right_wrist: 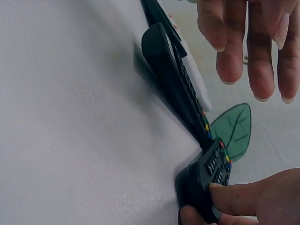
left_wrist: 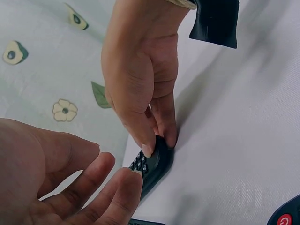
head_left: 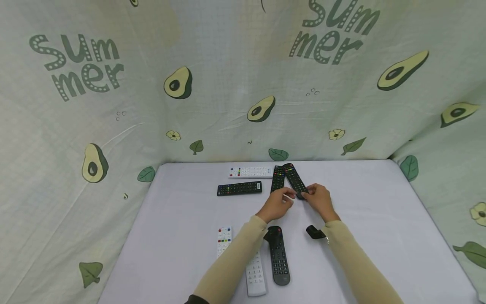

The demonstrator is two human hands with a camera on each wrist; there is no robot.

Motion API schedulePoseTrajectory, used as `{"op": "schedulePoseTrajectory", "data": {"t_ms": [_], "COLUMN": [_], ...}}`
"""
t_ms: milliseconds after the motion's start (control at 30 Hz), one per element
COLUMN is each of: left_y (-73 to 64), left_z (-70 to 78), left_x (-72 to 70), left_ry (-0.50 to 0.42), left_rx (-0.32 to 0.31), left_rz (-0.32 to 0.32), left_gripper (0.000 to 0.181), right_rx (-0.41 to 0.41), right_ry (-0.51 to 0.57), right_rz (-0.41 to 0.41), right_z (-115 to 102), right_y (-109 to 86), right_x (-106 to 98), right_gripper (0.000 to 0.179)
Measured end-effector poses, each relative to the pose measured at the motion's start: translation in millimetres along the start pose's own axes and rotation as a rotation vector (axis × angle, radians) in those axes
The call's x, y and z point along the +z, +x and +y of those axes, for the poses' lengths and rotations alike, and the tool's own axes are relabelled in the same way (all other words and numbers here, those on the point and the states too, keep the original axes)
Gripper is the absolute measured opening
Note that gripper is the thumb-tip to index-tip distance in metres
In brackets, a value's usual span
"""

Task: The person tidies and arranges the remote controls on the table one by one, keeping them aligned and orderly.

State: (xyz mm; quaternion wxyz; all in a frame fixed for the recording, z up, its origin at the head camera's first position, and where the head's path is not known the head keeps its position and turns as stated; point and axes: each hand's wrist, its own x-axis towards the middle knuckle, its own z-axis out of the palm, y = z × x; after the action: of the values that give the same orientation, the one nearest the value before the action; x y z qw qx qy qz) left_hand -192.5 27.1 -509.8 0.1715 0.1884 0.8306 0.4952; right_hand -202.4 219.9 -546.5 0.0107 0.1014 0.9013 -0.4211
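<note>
My right hand (head_left: pixel 321 201) pinches the near end of a black remote control (head_left: pixel 296 179) between thumb and fingers. In the right wrist view the thumb lies on the button face of this remote (right_wrist: pixel 200 180), and fingertips show under its edge. Just left of it, my left hand (head_left: pixel 278 205) hovers with loosely bent fingers that hold nothing, as the left wrist view of that hand (left_wrist: pixel 42 183) confirms. A second black remote (head_left: pixel 278 177) lies beside the held one, its far end close to it; the left hand hides its near end in the head view.
A white remote (head_left: pixel 250 172) and a black remote (head_left: pixel 239 188) lie left of the hands. Nearer are a black-and-grey remote (head_left: pixel 279 257) and two white remotes (head_left: pixel 256 276), (head_left: pixel 224 236) partly behind the left sleeve. A printed curtain (head_left: pixel 228 50) rises behind the white table (head_left: pixel 182 211).
</note>
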Motion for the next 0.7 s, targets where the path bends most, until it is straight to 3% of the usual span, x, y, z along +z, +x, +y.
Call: {"op": "schedulePoseTrajectory", "data": {"t_ms": [433, 700], "left_y": [8.2, 15.7], "left_z": [-0.1, -3.4], "left_x": [2.0, 3.7], "left_ry": [-0.016, -0.036], "left_rx": [-0.01, -0.002], "left_rz": [0.018, 0.086], "left_gripper": [0.032, 0.033], "right_rx": [0.023, 0.03], "right_ry": [0.01, -0.007], "right_rz": [-0.003, 0.0], "right_z": [1.8, 7.7], "right_y": [-1.5, -3.5], "right_x": [-3.7, -8.8], "right_gripper": [0.034, 0.034]}}
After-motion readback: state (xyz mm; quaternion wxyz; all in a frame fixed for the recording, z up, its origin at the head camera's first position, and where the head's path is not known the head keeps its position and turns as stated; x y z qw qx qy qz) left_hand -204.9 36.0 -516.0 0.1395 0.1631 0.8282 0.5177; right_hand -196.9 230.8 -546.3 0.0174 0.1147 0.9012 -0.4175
